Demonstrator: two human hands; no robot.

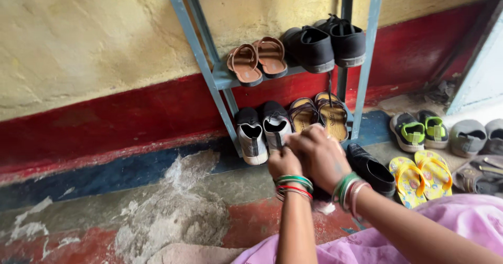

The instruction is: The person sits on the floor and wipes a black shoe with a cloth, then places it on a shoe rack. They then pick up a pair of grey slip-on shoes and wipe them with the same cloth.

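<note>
my left hand (pixel 284 163) and right hand (pixel 319 156) meet at the white sneakers (pixel 263 133) on the bottom shelf of the blue rack (pixel 222 78), beside the tan sandals (pixel 319 114). my left fingers pinch the right sneaker's heel edge; whether my right fingers grip anything, i cannot tell.

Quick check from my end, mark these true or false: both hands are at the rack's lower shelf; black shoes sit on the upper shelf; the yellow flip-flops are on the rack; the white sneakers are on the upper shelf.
1. Both hands are at the lower shelf. True: left hand and right hand meet by the white sneakers.
2. Black shoes sit on the upper shelf. True.
3. The yellow flip-flops are on the rack. False: they lie on the floor, right of the blue rack.
4. The white sneakers are on the upper shelf. False: they are on the lower one.
</note>
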